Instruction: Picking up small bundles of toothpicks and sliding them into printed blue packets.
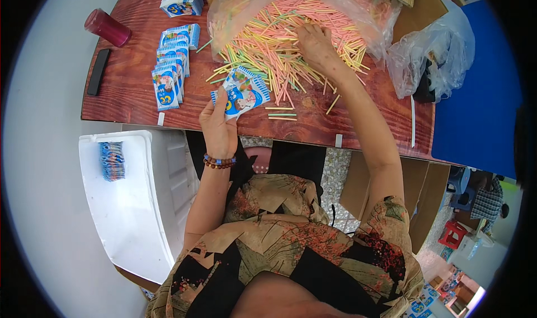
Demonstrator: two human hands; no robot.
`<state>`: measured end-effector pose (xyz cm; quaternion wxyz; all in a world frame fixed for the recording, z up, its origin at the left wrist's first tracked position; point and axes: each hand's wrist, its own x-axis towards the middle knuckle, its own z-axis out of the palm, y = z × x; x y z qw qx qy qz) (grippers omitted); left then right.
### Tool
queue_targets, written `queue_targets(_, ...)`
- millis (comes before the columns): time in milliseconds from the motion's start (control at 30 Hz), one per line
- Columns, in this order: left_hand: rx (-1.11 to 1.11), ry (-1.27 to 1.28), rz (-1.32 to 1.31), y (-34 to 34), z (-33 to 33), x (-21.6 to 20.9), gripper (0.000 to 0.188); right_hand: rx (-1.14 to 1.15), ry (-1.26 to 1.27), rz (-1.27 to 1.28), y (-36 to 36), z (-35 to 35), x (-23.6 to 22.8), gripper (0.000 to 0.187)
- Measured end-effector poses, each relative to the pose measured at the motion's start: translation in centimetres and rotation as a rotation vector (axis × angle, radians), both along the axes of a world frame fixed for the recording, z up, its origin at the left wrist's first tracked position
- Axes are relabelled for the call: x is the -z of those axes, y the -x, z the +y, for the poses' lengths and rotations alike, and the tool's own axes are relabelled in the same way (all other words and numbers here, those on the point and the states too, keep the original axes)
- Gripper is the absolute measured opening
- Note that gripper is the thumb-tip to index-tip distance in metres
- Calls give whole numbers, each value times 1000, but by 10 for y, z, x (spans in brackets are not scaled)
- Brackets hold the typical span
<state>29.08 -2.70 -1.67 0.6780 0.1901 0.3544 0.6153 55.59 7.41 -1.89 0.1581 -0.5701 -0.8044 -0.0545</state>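
Observation:
My left hand [219, 122] grips a blue and white printed packet [244, 94] near the table's front edge, thumb on its face. Farther right, my right hand [318, 48] reaches into a big heap of thin pastel candy sticks [274, 52], pink, yellow and green. Its fingertips sit among the sticks, so what they pinch, if anything, is hidden. The heap spills from a clear plastic bag [235, 7]. A few loose sticks [281, 115] lie side by side at the table edge, just right of the packet.
Several similar packets [168, 83] overlap in a row on the left, with stacked ones [183, 1] behind. A dark red cup [109, 28] and a black bar [99, 71] lie far left. A white foam box [120, 223] stands below, holding packets [112, 161]. Another plastic bag [442, 49] sits at right.

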Motion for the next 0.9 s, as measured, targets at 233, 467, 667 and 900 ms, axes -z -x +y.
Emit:
queue_targets(233, -13, 27, -30, 1, -1, 1, 21, -52, -2, -161, 4, -14, -25, 24)
queue_targets(467, 7, 35, -41, -2, 0, 3, 19, 31, -3, -315, 13, -6, -7, 29)
queue_targets(667, 6, 39, -38, 0, 1, 2, 20, 55, 39, -23, -3, -6, 2, 26)
queue_targets(900, 66, 12, -15, -4, 8, 1, 24, 54, 170, 498, -11, 6, -14, 21)
